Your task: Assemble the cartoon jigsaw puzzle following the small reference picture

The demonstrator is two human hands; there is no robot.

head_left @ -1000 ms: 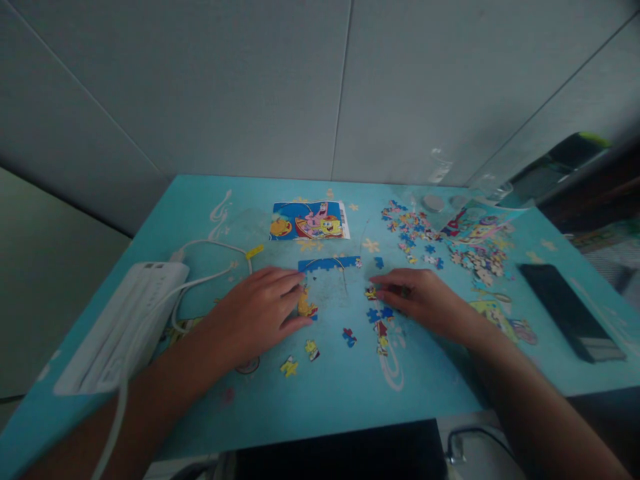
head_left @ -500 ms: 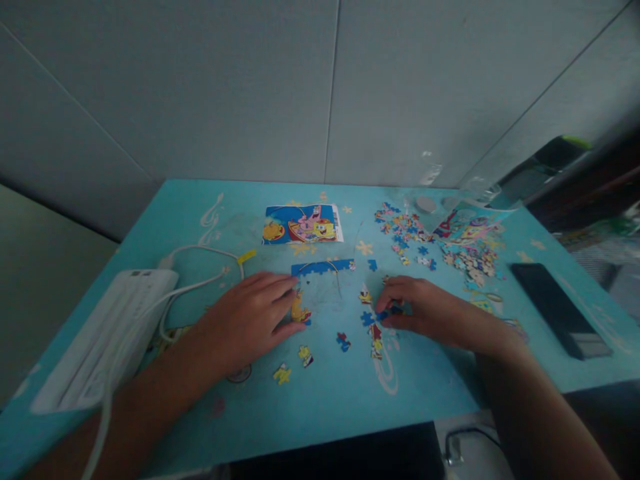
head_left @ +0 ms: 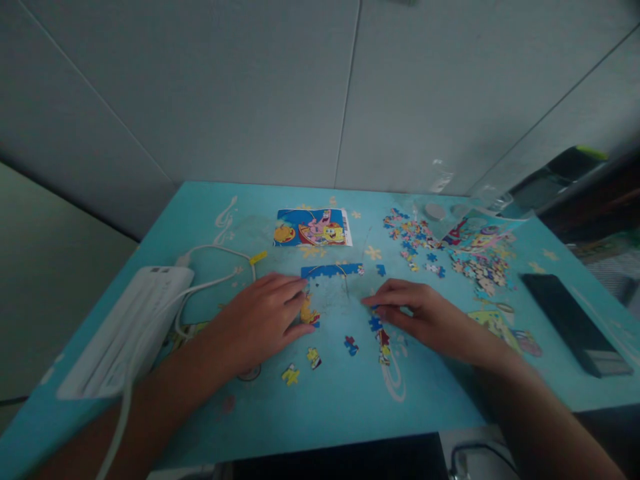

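Note:
My left hand (head_left: 273, 313) lies on the table with its fingers apart, fingertips touching the left side of a partly joined puzzle border. That border has a blue top strip (head_left: 333, 271) and a yellow left column (head_left: 309, 312). My right hand (head_left: 407, 307) has its fingers pressed together over puzzle pieces at the right; what they grip is mostly hidden. Below those fingers runs a short column of joined pieces (head_left: 384, 345). Loose pieces lie between the hands: a red and blue one (head_left: 351, 345) and two yellow ones (head_left: 314, 358), (head_left: 291, 375).
Behind the border lies a picture card (head_left: 313, 228). A heap of pieces (head_left: 483, 267) sits at the back right beside a clear bag. A black phone (head_left: 575, 323) rests at the right, a white power strip (head_left: 125, 330) with cables at the left.
The view has shifted, so things appear farther right. My right hand has moved over the top of the right column, covering the yellow piece that showed there.

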